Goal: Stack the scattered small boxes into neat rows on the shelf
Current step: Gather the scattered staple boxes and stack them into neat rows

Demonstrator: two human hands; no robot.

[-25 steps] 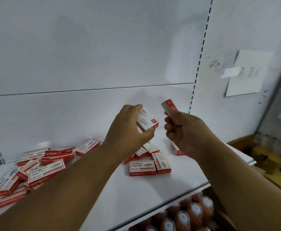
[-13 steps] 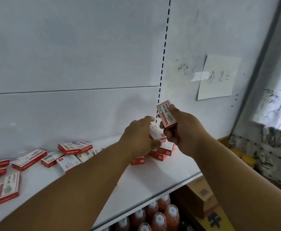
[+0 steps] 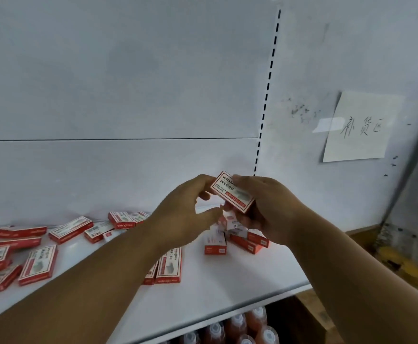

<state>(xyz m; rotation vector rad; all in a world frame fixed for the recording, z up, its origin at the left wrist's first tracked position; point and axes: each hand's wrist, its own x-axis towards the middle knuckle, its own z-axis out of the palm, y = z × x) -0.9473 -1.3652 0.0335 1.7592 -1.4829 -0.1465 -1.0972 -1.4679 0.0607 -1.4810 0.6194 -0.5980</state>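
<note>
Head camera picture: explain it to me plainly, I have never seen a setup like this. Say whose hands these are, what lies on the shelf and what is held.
There is no machine here. A person wears a camera on the head, so you look down their own arms. The left hand and right hand together hold one red-and-white staple box above the white shelf. More such boxes lie scattered on the shelf, mostly leftward. A handwritten paper note hangs on the wall, and red bottles stand below.

Single head-worn wide-angle view — looks forward and slightly down at the white shelf [image 3: 227, 289] and its back panel [image 3: 128, 70], close in. Both forearms enter from the bottom edge, hands meeting near centre. Right edge catches the side wall with a paper note [image 3: 361, 127] — no second view.
</note>
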